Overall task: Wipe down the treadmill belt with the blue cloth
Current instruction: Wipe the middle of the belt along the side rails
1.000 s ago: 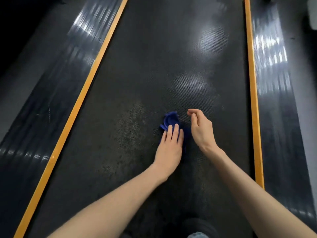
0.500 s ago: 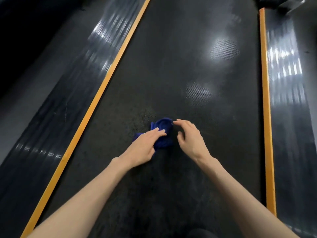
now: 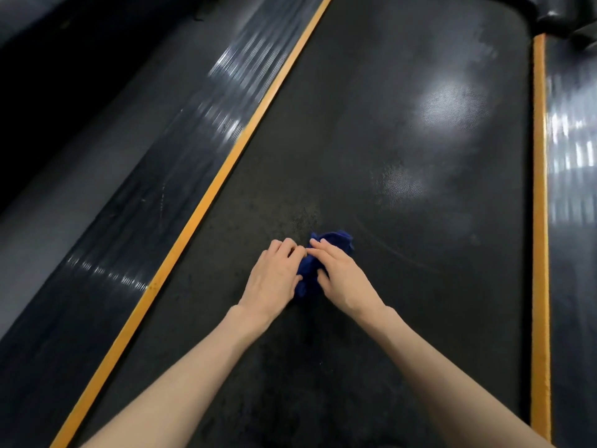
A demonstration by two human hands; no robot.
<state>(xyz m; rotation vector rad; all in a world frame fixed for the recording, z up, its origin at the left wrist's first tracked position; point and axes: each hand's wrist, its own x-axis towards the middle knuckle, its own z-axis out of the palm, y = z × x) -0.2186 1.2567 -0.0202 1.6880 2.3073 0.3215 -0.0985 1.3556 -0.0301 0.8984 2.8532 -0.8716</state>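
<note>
— Where is the blue cloth?
— Bunched up on the black belt, between my hands.
— Are you holding it?
— Yes. My left hand and right hand both pinch it.

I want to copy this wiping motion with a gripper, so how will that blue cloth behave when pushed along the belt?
The blue cloth lies bunched in soft folds between the left hand and right hand, so it is probably floppy and will crumple rather than slide flat. It looks small and likely light. The treadmill belt looks finely textured, so the cloth may drag and roll up.
</note>
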